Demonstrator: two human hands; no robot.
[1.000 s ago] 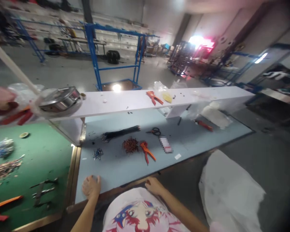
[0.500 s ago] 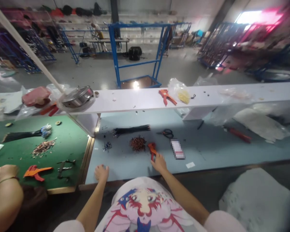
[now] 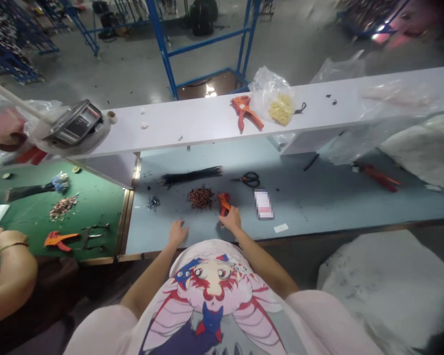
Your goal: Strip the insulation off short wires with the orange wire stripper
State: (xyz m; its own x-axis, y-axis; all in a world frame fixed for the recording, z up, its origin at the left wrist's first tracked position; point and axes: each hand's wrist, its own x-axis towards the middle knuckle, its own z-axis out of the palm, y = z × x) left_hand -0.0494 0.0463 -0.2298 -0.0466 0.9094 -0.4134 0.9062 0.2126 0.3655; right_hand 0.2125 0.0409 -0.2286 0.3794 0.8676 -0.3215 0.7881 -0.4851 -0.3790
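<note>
Orange wire strippers (image 3: pixel 224 202) lie under my right hand (image 3: pixel 232 220), whose fingers are wrapped round the handles. My left hand (image 3: pixel 178 232) is at the front of the blue mat, thumb apart from the fingers, holding nothing that I can see. Beyond it sits a pile of small copper-brown pieces (image 3: pixel 200 198). A bundle of black wires (image 3: pixel 191 176) lies behind the pile. To the left is a small heap of blue and dark scraps (image 3: pixel 154 202). Black-handled scissors (image 3: pixel 250 179) and a phone with a blurred screen (image 3: pixel 264 204) lie to the right of the strippers.
A white shelf (image 3: pixel 200 118) runs across the back, holding more orange strippers (image 3: pixel 245 112) and a bag of yellow pieces (image 3: pixel 281 108). Red-handled pliers (image 3: pixel 379 177) lie at far right. A co-worker's arm (image 3: pixel 13 261) is at the green mat (image 3: pixel 99 197).
The view has tilted down. My left hand has moved right, closer to my right hand. My right hand stays on the strippers, which have shifted little.
</note>
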